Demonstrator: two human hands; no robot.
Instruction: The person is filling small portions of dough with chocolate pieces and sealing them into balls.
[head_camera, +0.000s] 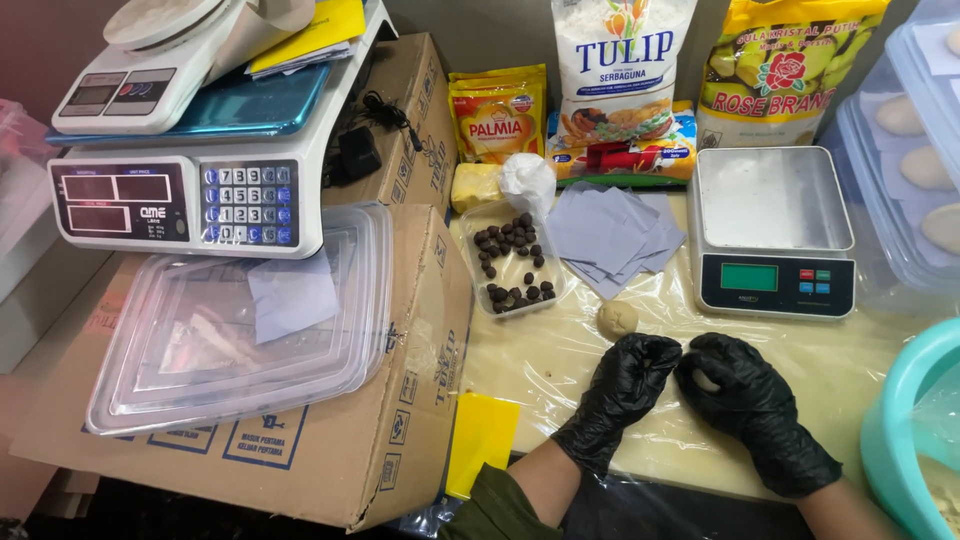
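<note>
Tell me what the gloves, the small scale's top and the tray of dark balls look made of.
Gloves on the left hand and right hand: thin black rubber, probably nitrile, glossy and wrinkled. Scale top: brushed metal, dull grey sheen. Tray: clear thin plastic, see-through walls.

black glossy gloves (620, 385), olive left sleeve (490, 505).

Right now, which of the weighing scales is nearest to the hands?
The small steel-topped digital scale with the green display, just beyond the right hand. The two white scales are far left, on the cardboard boxes.
</note>
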